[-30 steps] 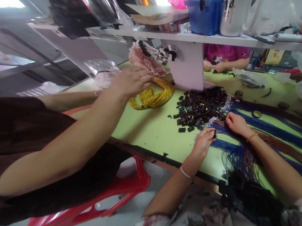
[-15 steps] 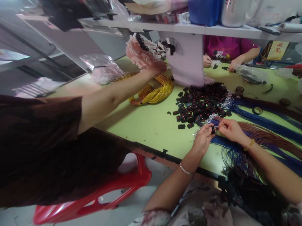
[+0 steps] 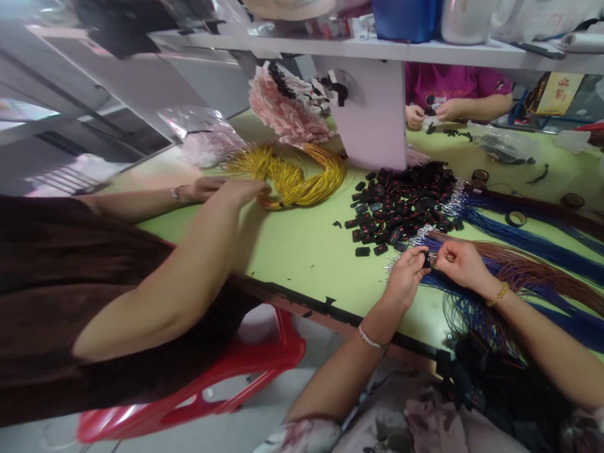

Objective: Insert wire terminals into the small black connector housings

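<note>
My left hand (image 3: 405, 277) pinches a small black plastic connector housing (image 3: 426, 258) between thumb and fingers. Close beside it, my right hand (image 3: 461, 263) is closed in a pinch on a thin wire whose end points at the housing. Whether the wire is inside the housing I cannot tell. Beneath both hands lie bundles of brown wires (image 3: 518, 265) and blue wires (image 3: 581, 321) with silvery terminals at their ends. Just beyond my hands spreads a heap of black housings (image 3: 391, 206), and more dark housings with wires (image 3: 489, 385) rest at my lap.
At left, a co-worker's arm (image 3: 203, 244) reaches to a yellow wire bundle (image 3: 310, 183). A red stool (image 3: 189, 398) stands below. A shelf (image 3: 294, 48) with a blue bin (image 3: 405, 11) spans above. Tape rolls (image 3: 516, 218) lie at right; another person (image 3: 456, 93) sits opposite.
The co-worker at left has drawn an arm back from the pink-white bundle to the yellow wires, and a second hand now shows. The person opposite has brought both hands together. My hands barely moved.
</note>
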A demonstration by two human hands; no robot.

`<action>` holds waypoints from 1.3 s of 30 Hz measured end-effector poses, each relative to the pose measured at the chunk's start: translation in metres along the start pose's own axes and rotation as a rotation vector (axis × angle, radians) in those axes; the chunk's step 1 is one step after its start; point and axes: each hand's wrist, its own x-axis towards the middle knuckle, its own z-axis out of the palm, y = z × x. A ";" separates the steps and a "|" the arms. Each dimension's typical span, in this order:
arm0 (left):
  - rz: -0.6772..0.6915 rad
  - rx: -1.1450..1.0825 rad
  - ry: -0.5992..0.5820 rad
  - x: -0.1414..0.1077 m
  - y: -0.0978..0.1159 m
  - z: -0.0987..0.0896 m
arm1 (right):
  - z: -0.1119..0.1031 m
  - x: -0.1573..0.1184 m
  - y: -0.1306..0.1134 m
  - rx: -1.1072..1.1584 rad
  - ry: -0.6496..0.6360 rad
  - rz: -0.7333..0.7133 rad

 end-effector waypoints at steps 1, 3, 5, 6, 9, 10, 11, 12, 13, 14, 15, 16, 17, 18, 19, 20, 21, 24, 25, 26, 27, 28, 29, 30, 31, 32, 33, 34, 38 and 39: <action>0.002 0.009 0.003 0.000 0.000 0.000 | 0.000 0.000 0.000 0.011 -0.002 0.007; 0.005 0.034 0.012 -0.001 -0.001 0.000 | 0.002 0.001 0.001 0.047 -0.011 0.025; 0.015 0.078 0.017 -0.002 -0.001 0.002 | 0.003 0.001 0.001 0.097 -0.024 0.037; 0.029 0.107 0.021 -0.003 -0.002 0.003 | 0.004 0.001 0.001 0.115 -0.030 0.040; 0.062 0.178 0.030 -0.006 -0.002 0.005 | 0.002 0.000 -0.002 0.104 -0.044 0.010; 0.059 0.182 0.033 -0.007 -0.002 0.006 | 0.001 -0.001 -0.004 0.087 -0.056 -0.017; 0.050 0.175 0.035 -0.007 -0.001 0.006 | -0.001 -0.002 -0.005 0.076 -0.073 -0.048; 0.038 0.165 0.034 -0.008 -0.001 0.006 | -0.003 -0.002 -0.006 0.072 -0.094 -0.076; 0.031 0.155 0.036 -0.008 -0.001 0.005 | -0.004 -0.003 -0.007 0.072 -0.113 -0.095; 0.031 0.148 0.039 -0.007 -0.001 0.005 | -0.004 -0.004 -0.007 0.073 -0.125 -0.102; 0.034 0.149 0.041 -0.006 -0.002 0.005 | -0.004 -0.004 -0.007 0.073 -0.127 -0.096; 0.037 0.156 0.042 -0.004 -0.002 0.004 | -0.003 -0.005 -0.006 0.069 -0.121 -0.084; 0.039 0.168 0.039 -0.003 -0.003 0.004 | -0.001 -0.005 -0.005 0.064 -0.114 -0.070; 0.040 0.183 0.034 -0.003 -0.003 0.004 | 0.000 -0.004 -0.004 0.065 -0.112 -0.058; 0.044 0.204 0.029 -0.003 -0.002 0.005 | 0.000 -0.003 -0.001 0.080 -0.122 -0.047; 0.068 0.233 0.033 -0.005 -0.001 0.006 | -0.001 -0.002 0.002 0.112 -0.144 -0.034; 0.114 0.277 0.040 -0.010 0.000 0.008 | -0.002 0.000 0.005 0.159 -0.176 -0.014; 0.389 0.545 -0.017 -0.036 0.005 0.020 | -0.012 0.007 0.014 0.300 -0.282 0.061; 0.491 0.680 -0.119 -0.049 0.005 0.026 | -0.015 0.009 0.016 0.308 -0.314 0.072; 0.576 0.814 -0.296 -0.061 0.004 0.032 | -0.017 0.010 0.017 0.287 -0.344 0.064; 0.613 0.941 -0.545 -0.073 0.001 0.038 | -0.018 0.011 0.016 0.240 -0.370 0.044; 0.641 1.040 -0.795 -0.083 -0.003 0.043 | -0.017 0.010 0.014 0.173 -0.391 0.023; 0.674 1.106 -1.008 -0.092 -0.009 0.048 | -0.015 0.009 0.012 0.092 -0.401 0.007; 0.706 1.140 -1.165 -0.098 -0.015 0.053 | -0.011 0.007 0.009 0.005 -0.399 -0.002; 0.732 1.151 -1.247 -0.102 -0.021 0.056 | -0.008 0.004 0.005 -0.081 -0.388 -0.002; 0.760 1.133 -1.262 -0.103 -0.025 0.058 | -0.004 0.001 0.003 -0.156 -0.368 -0.001; 0.773 1.102 -1.228 -0.102 -0.027 0.058 | -0.001 -0.002 0.000 -0.216 -0.347 -0.003; 0.771 1.062 -1.152 -0.099 -0.026 0.056 | 0.002 -0.004 -0.001 -0.259 -0.326 -0.012; 0.664 0.968 -0.539 -0.069 0.010 0.021 | 0.005 -0.010 -0.003 -0.325 -0.313 -0.071; 0.644 0.992 -0.332 -0.059 0.023 0.006 | 0.005 -0.010 -0.003 -0.350 -0.316 -0.092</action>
